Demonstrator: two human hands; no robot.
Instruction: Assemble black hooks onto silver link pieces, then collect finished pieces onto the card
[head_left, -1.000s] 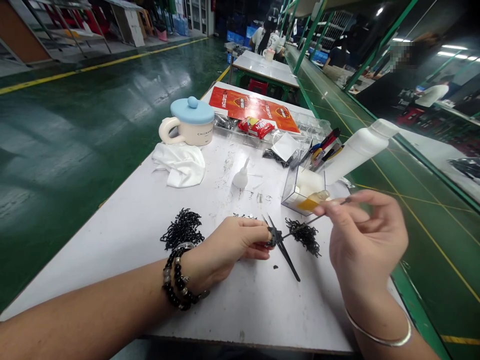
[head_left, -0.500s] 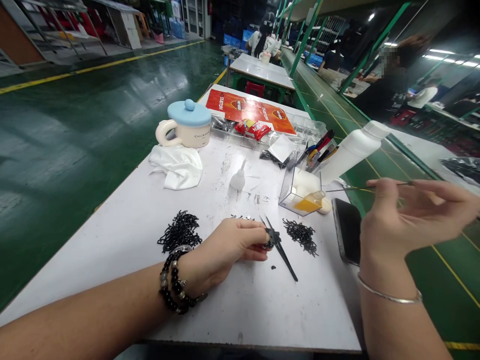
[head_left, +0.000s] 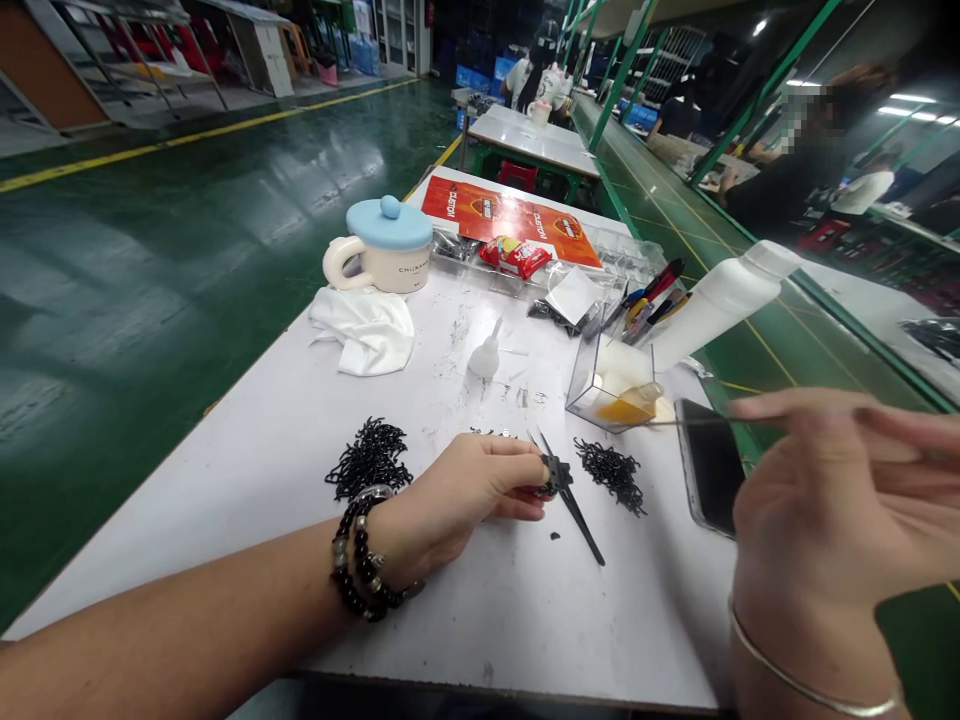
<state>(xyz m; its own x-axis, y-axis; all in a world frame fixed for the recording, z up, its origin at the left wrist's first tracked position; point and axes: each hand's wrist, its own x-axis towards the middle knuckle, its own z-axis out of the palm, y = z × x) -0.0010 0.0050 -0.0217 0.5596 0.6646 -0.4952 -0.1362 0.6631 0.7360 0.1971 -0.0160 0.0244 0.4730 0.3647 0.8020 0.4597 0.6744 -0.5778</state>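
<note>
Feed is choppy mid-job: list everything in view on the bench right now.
table: one, white, under everything
mug: one, cream with blue lid, far left
cloth: one, white, in front of mug
printed sheet: one, orange, far end
snack packet: one, red, before the sheet
dropper bottle: one, white, centre
clear box: one, transparent, right of centre
big bottle: one, white, leaning by clear box
pens: several, mixed colours, behind clear box
phone: one, black, right edge
small parts: two piles, black, front centre
tweezers: one, black, between the piles
thin stick: one, dark, raised over phone
left hand: one, beaded bracelet, pinching tweezers
right hand: one, silver bangle, holding thin stick
</note>
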